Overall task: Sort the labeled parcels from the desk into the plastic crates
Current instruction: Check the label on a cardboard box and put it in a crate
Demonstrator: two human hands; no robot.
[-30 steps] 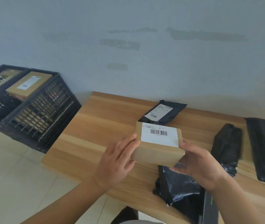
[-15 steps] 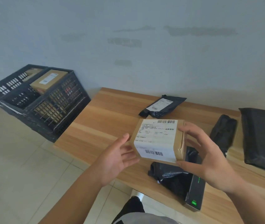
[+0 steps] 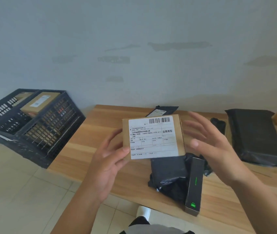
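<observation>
Pale wall (image 3: 134, 31) with smudged patches (old tape marks or paint, can't tell). Beige tiled floor (image 3: 16, 191). White shoe (image 3: 143, 212) visible below the near edge.

Left of the desk (image 3: 90, 137) stand two crates (image 3: 38, 132), a box (image 3: 38, 103) in the nearer; on the desk lie mailer bags (image 3: 256, 137).

Matt cardboard parcel (image 3: 153, 137) (paper label), wood-grain desk (image 3: 100, 125)
</observation>
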